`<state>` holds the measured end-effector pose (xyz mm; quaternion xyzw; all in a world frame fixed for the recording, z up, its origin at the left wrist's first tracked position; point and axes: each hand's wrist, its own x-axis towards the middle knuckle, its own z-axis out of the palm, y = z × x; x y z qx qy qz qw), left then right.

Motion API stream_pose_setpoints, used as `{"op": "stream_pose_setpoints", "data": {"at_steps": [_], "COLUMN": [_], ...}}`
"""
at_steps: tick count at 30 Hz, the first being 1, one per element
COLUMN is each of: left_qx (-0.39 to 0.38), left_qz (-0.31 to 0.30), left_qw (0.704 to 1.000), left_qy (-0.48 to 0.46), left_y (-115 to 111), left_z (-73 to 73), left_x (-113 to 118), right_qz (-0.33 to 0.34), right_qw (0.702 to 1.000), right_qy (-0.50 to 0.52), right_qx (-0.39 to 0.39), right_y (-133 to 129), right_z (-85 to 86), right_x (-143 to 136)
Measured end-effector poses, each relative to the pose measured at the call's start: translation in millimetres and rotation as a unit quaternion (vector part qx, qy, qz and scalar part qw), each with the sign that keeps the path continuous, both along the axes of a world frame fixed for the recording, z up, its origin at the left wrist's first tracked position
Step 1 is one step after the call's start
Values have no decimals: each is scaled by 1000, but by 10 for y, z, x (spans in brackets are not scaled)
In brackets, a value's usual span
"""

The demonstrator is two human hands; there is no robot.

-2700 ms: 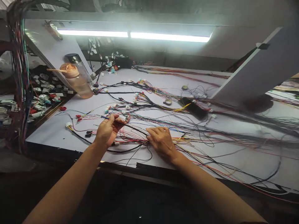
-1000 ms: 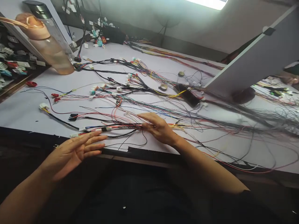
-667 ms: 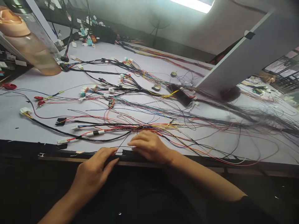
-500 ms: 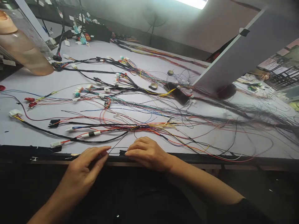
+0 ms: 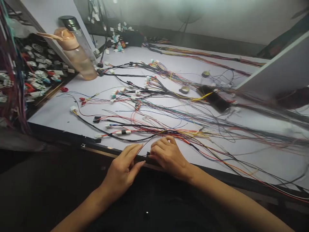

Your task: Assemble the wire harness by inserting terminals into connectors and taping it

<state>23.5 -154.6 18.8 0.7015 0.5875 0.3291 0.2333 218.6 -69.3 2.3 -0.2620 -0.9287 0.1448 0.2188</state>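
At the table's front edge, my left hand (image 5: 125, 166) has its thumb and fingers apart, with a thin dark wire (image 5: 147, 141) running by its fingertips. My right hand (image 5: 169, 157) is just to the right, its fingers bent together around a small black connector (image 5: 148, 154) that shows partly at the fingertips. Behind both hands lies a wire bundle (image 5: 135, 140) in black wrap, with a white connector (image 5: 73, 109) at its left end. Red, yellow and black loose wires (image 5: 193, 132) spread from it toward the right.
A bottle (image 5: 80, 59) stands at the back left beside a heap of connectors (image 5: 36, 72). More harnesses cross the white table (image 5: 58, 111). Tape rolls (image 5: 184, 90) and a dark phone-like object (image 5: 215, 99) lie among wires. A white panel (image 5: 277, 69) rises at right.
The view has swung left, so everything sits farther right and the connector heap has appeared. My hands stay close together at the table edge, with the left thumb and fingers slightly farther apart.
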Motion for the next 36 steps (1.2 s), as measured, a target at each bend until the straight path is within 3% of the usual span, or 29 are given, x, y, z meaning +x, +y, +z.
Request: {"op": "stream_pose_setpoints", "data": {"at_steps": [4,8,14,16,19,22,25,27,32,34,36], "left_qx": [34,110,51,50,93,131,157,170,201,201,196], "left_qz": [-14,-9,-135,-139,-99,-129,-131,-123,-84,-86,-96], "left_qw": [995,982,986,987,986,973,963,961,958,958,959], "left_qy": [96,155,83,70,96,137,175,181,185,186,179], "left_y": [-71,-64,18,143,452,766,920,925,827,799,776], "left_z": [13,80,259,276,178,-51,-288,-373,-314,-274,-262], "left_x": [-118,-180,-240,-278,-296,-249,-200,-188,-158,-137,-123], "right_qz": [31,32,56,64,80,91,62,47,29,-42,-149], "right_qw": [998,999,998,997,996,994,991,984,961,943,899], "right_qy": [39,27,1,8,39,67,117,172,261,294,339], "right_qx": [-25,20,37,31,31,13,-14,-27,-88,-149,-234], "right_y": [2,-63,-17,21,57,65,63,62,8,-42,-92], "right_z": [45,57,-123,-156,-164,-159,-145,-119,-27,-12,-12], "right_x": [71,33,-82,-81,-64,-38,15,76,346,482,604]}}
